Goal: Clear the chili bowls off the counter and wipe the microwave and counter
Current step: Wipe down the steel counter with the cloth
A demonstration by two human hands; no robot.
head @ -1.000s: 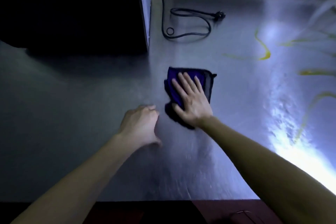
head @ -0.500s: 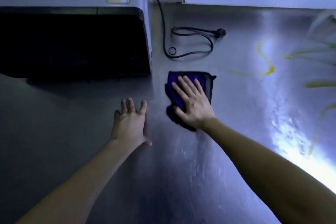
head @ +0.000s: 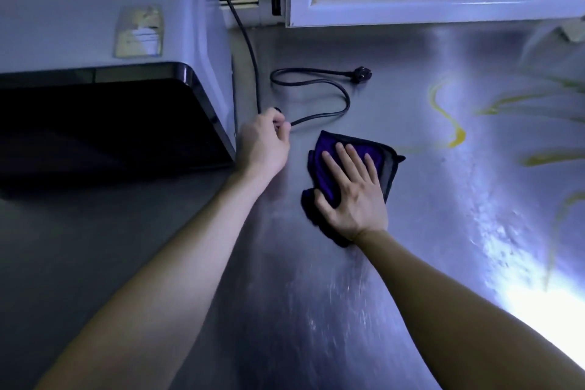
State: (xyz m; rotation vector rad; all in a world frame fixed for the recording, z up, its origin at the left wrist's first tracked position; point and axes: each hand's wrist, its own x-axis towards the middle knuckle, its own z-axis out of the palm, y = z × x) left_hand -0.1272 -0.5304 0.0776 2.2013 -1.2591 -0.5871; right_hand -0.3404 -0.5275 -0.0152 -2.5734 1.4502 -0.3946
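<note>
A folded purple cloth [head: 384, 155] lies on the steel counter [head: 285, 294] right of the microwave [head: 95, 41]. My right hand [head: 351, 190] presses flat on the cloth, fingers straight and spread. My left hand [head: 266, 142] is beside the microwave's front right corner, its fingers curled round the black power cord [head: 329, 112] where the cord loops on the counter. The cord's plug [head: 361, 73] lies loose further back. No chili bowl is in view.
Yellow streaks [head: 456, 136] mark the counter to the right, some of them reflections. A white-framed window [head: 443, 9] runs along the back edge. Bright glare covers the counter's near right part.
My left hand moved from the counter in front of the microwave forward to the cord and curled its fingers round it. My right hand stayed on the cloth. The view tilted up.
</note>
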